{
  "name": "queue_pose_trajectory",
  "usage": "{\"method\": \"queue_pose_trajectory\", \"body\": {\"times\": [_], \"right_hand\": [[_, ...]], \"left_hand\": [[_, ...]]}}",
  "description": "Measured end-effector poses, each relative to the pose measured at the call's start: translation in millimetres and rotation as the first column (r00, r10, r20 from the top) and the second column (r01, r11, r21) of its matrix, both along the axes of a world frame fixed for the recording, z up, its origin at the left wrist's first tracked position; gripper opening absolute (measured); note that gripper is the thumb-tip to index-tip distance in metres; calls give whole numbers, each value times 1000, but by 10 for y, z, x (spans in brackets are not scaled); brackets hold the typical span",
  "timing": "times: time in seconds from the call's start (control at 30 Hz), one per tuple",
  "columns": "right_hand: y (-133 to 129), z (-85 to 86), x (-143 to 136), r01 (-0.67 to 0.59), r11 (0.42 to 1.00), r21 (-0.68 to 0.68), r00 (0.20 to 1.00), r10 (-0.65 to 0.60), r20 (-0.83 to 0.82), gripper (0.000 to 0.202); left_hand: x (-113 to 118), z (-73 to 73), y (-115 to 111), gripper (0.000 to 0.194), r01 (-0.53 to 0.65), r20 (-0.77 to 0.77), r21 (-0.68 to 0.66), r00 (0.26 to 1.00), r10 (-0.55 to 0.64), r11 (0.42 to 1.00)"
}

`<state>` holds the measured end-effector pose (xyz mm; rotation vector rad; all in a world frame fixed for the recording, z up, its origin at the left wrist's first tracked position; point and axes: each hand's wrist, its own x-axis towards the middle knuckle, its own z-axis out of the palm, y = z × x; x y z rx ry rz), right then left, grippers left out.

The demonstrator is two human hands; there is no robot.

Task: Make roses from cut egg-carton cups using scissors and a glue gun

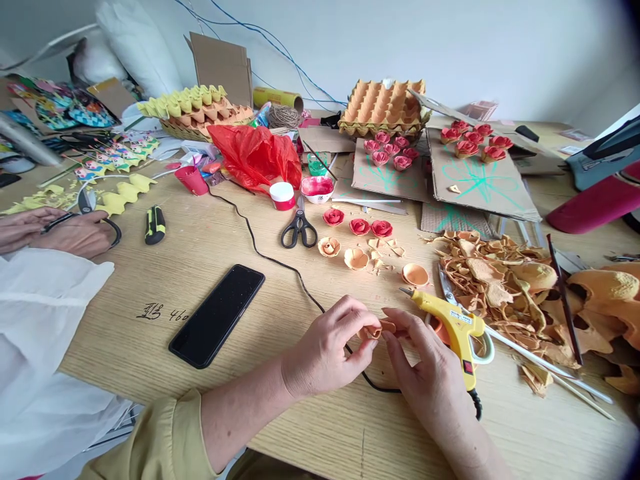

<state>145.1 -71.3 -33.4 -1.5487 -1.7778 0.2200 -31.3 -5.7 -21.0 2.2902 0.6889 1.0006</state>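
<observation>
Between my two hands is a small curled piece of orange egg-carton pulp [375,331]. My left hand [333,347] pinches its left end with thumb and fingertips. On the other side, my right hand [425,357] grips the right end of the same piece. Just right of my fingers lies a yellow hot glue gun [453,323], its nozzle pointing left. Beyond my hands sit an orange pulp cup [415,274], a petalled orange cup [357,259] and an orange rosette [329,247]. Red-painted paper roses [359,227] stand behind them.
A black phone [217,315], black-handled scissors [299,227] and a cable [260,252] lie leftward. Pulp scraps [500,293] pile up at right, with a brush [565,300]. Cardboard sheets [483,180] carry red roses. A co-worker's hand [75,233] holds scissors at far left.
</observation>
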Motion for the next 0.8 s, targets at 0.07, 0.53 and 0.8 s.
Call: {"method": "queue_pose_trajectory", "body": {"times": [0.07,0.53,0.8], "right_hand": [[-2,-9,7,2,1000,-19,1000,-2,-30,21],[-10,85,-23,-72,997,-35,994,69,-88,13],[-36,59,-39,-61,998,-26,991,57,-123,11]], "left_hand": [[3,16,-2,25,7,11,-16,1000,-7,1000],[5,11,-20,19,-138,60,99,989,132,985],[-30,31,-8,19,-142,52,174,990,134,975]]}}
